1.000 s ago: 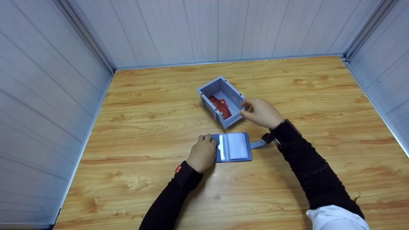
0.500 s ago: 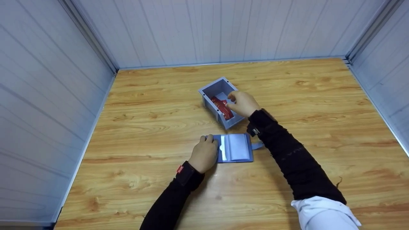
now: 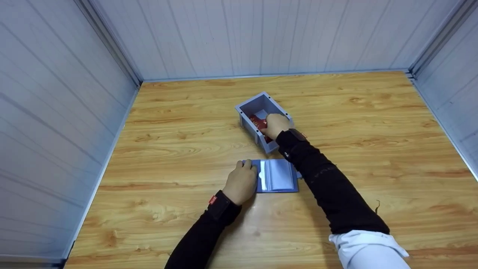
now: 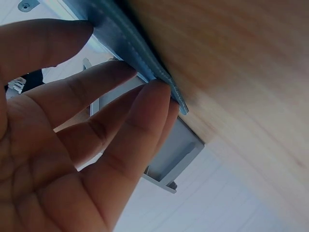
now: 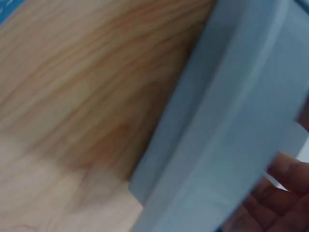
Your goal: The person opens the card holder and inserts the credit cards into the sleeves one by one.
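A blue card holder point(image 3: 282, 175) with clear sleeves lies spread on the wooden table. My left hand point(image 3: 241, 183) holds its left cover, and in the left wrist view the fingertips point(image 4: 157, 92) sit at the stitched edge. Behind it stands a grey plastic box point(image 3: 247, 125) with red printed cards point(image 3: 256, 121) inside. My right hand point(image 3: 277, 125) is down in the box over the cards, its fingertips hidden from the head camera. In the right wrist view the box wall covers part of the bent fingers point(image 5: 289, 174); I cannot tell whether they grip a card.
Pale panelled walls point(image 3: 246, 37) enclose the wooden table point(image 3: 179, 123) at the back and sides. The right forearm point(image 3: 328, 183) passes over the holder's strap side. The box stands just beyond the card holder.
My right hand has moved left and down from the box's right rim into the box, onto the cards. The left hand has stayed on the card holder.
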### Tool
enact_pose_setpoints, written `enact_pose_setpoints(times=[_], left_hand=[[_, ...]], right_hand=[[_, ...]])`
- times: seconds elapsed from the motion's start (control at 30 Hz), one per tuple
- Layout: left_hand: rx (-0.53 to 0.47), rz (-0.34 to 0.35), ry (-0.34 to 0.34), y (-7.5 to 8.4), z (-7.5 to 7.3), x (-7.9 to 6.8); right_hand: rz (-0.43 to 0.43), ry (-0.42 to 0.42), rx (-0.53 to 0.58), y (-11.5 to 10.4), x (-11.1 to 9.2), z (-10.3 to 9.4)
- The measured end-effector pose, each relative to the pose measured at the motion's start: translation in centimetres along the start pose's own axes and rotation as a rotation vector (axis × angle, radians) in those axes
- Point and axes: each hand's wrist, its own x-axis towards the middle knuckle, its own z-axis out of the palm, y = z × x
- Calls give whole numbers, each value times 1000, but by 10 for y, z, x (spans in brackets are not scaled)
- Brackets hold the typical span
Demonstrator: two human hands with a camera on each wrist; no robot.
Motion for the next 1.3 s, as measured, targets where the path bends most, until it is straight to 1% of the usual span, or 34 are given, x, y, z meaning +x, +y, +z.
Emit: enact_pose_setpoints(times=[0.17, 0.37, 0.53, 0.77, 0.87, 1.07, 1.3], left_hand=[[13, -6, 5, 2, 2, -1], [27, -6, 0, 2, 1, 0], [31, -11, -3, 2, 1, 0], [50, -4, 20, 2, 3, -1], [51, -5, 28, 2, 3, -1], [57, -8, 22, 2, 3, -1], [60, -9, 9, 2, 2, 0]], right_hand=[[36, 10, -59, -3, 2, 10], [50, 12, -100, -5, 6, 16], [64, 14, -63, -4, 7, 17], [66, 32, 2, 1, 8, 16], [60, 25, 11, 2, 8, 16], [66, 14, 30, 1, 7, 16], [78, 2, 9, -3, 6, 15]])
